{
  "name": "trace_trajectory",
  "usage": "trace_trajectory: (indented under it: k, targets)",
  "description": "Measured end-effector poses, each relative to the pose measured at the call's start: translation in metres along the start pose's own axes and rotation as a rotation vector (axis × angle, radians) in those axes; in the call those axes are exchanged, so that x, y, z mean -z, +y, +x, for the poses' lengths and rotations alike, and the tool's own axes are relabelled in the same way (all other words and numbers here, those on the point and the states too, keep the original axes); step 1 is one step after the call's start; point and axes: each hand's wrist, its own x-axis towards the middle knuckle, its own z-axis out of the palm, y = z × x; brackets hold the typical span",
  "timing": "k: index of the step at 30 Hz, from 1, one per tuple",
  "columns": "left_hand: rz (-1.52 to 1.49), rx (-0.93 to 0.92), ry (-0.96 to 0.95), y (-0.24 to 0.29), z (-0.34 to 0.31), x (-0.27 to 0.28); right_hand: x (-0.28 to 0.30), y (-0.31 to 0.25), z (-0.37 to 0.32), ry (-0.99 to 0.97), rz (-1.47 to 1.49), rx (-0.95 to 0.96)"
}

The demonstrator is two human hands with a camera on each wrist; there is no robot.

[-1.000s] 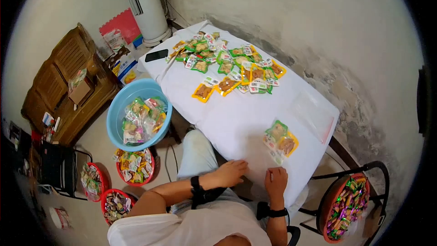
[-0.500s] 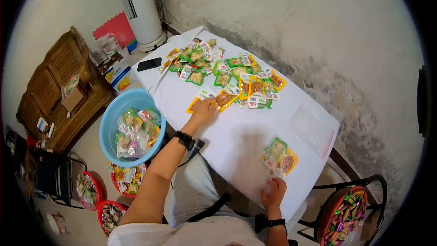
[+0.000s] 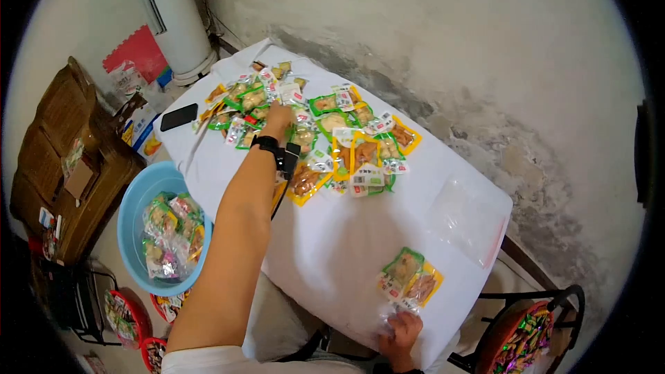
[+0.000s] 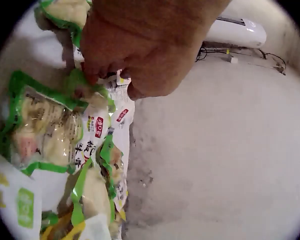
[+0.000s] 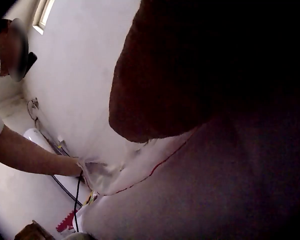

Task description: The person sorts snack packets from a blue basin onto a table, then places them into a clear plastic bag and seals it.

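Observation:
My left hand (image 3: 280, 119) is over the heap of green-edged and yellow-edged food packets (image 3: 332, 122) on the white table. In the left wrist view, the hand (image 4: 140, 52) has its fingers bent down against a green-edged packet; whether they grip it is hidden. Near the front edge lies a clear bag (image 3: 391, 313) with a green-edged packet (image 3: 403, 266) and a yellow-edged packet (image 3: 424, 286) at it. My right hand (image 3: 402, 333) pinches the bag's near end. The right wrist view shows that hand (image 5: 160, 75) dark, above clear plastic with a red line (image 5: 155, 170).
Flat clear bags (image 3: 465, 220) lie at the table's right. A black phone (image 3: 179, 117) is at the far left corner. Left of the table stands a blue basin (image 3: 127, 235) of filled bags; red baskets sit below it. Another red basket (image 3: 485, 354) of shiny packets is at right.
My left hand has moved from the near edge, past the front yellow packets, into the heap. My right hand has come to the bag's near end. The head view has shifted.

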Motion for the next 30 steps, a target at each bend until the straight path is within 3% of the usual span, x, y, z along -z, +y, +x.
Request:
trace_trajectory:
  k: [2, 4, 7, 13, 16, 18, 20, 21, 23, 24, 26, 28, 30]
  targets:
    - [-0.789, 0.562, 0.262, 0.022, -0.012, 0.02, -0.001, 0.001, 0.0, -0.009, 0.0, -0.011]
    - [-0.763, 0.564, 0.248, 0.022, -0.007, 0.017, 0.001, 0.002, -0.002, -0.046, 0.003, -0.042]
    - [-0.787, 0.5, 0.425, 0.04, -0.032, 0.042, 0.002, -0.001, 0.001, -0.047, 0.014, -0.055]
    - [-0.664, 0.526, 0.555, 0.052, -0.022, 0.031, 0.001, 0.001, -0.003, -0.023, 0.0, -0.037]
    - [-0.864, 0.513, 0.496, 0.032, -0.011, 0.024, 0.0, 0.003, -0.003, -0.021, -0.014, -0.028]
    - [-0.825, 0.514, 0.516, 0.034, -0.016, 0.025, 0.001, -0.001, -0.002, -0.033, -0.009, -0.035]
    - [-0.719, 0.48, 0.738, 0.022, -0.011, 0.011, 0.005, -0.004, 0.002, -0.05, 0.017, -0.056]
    - [-0.714, 0.482, 0.738, 0.017, -0.015, 0.01, 0.005, -0.004, 0.003, -0.052, 0.022, -0.056]
    - [-1.02, 0.347, 0.468, 0.019, -0.039, 0.03, 0.006, -0.004, 0.004, -0.062, 0.035, -0.063]
    - [-1.013, 0.345, 0.47, 0.024, -0.054, 0.04, 0.007, -0.005, 0.005, -0.06, 0.042, -0.064]
    - [-1.322, 0.432, 0.384, 0.044, -0.09, 0.064, 0.009, -0.009, 0.007, -0.079, -0.002, -0.083]
    - [-1.215, 0.367, 0.418, 0.027, -0.11, 0.058, 0.008, -0.008, 0.008, -0.057, 0.022, -0.072]
    - [-0.833, 0.295, 0.47, 0.025, -0.149, 0.061, 0.005, -0.006, 0.007, -0.031, 0.044, -0.062]
